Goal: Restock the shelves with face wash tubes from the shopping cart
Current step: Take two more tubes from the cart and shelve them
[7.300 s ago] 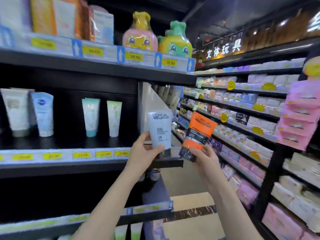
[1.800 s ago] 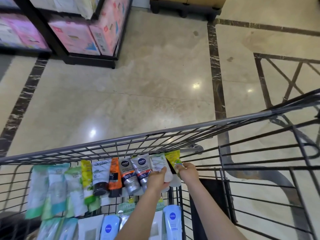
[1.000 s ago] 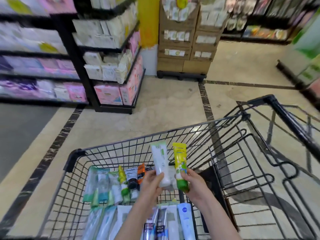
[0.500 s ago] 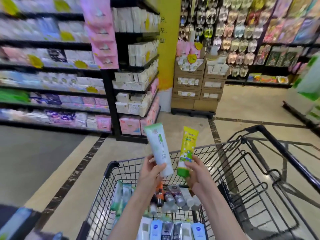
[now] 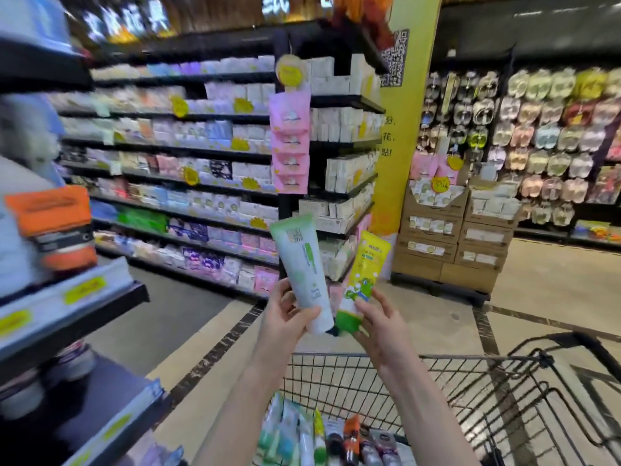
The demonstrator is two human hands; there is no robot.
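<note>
Hands grip two tubes caps-down: left hand (image 5: 285,317) white-green tube (image 5: 302,274), right hand (image 5: 379,327) yellow tube (image 5: 361,280)

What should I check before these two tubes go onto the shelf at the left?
1. Left hand grips the white-green tube: ok.
2. Right hand grips the yellow tube: ok.
3. Tubes clear of the cart: ok, both held above its rim.
4. Shelf within view: ok, at the left, blurred.
5. Free slot on that shelf: cannot tell; an orange tube stands there.
6. Price labels match: cannot tell, too blurred.
</note>
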